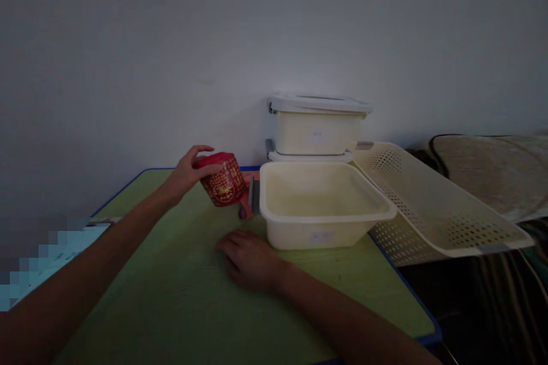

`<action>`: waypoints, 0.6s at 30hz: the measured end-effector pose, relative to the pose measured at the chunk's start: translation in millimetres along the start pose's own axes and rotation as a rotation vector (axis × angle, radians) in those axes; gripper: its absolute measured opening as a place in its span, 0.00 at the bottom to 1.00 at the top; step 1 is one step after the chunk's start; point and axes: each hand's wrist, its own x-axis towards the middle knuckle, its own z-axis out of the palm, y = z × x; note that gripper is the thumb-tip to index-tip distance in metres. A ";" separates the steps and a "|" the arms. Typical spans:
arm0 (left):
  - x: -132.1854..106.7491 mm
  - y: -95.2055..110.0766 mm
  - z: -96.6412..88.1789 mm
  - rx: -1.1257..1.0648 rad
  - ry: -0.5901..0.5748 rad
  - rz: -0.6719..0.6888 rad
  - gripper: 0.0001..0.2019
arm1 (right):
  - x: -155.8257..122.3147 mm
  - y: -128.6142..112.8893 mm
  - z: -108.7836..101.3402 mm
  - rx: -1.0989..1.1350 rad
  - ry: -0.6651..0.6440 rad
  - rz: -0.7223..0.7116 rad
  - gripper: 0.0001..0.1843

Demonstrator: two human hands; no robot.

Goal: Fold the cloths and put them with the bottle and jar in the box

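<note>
My left hand (188, 173) is closed around a small red round tin with gold patterns (224, 179), holding it tilted just above the green table (171, 296), left of an open cream plastic box (321, 202). My right hand (248, 256) rests palm down on the table in front of that box's left corner, fingers loosely flat, holding nothing.
Behind the open box stands a lidded cream container (317, 125) on another lid. A perforated cream basket (432, 205) leans off the table's right edge. A red and grey object (249, 199) lies beside the box. A wall is right behind; a cushion (492, 171) sits far right.
</note>
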 end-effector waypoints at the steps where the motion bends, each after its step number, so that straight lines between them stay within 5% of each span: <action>1: 4.5 9.8 2.7 -0.020 0.034 0.034 0.29 | -0.2 -0.1 0.1 -0.007 0.001 -0.007 0.11; 4: 16.1 37.9 14.8 -0.100 0.080 0.120 0.27 | -0.7 -1.6 -1.0 -0.049 0.001 -0.044 0.10; 9: 24.3 67.9 46.9 -0.209 -0.014 0.211 0.25 | -0.9 -4.4 -2.7 -0.086 0.006 -0.087 0.09; 18: 15.1 57.1 107.7 0.174 -0.586 0.168 0.38 | 0.7 -1.7 4.9 -0.028 0.000 -0.123 0.10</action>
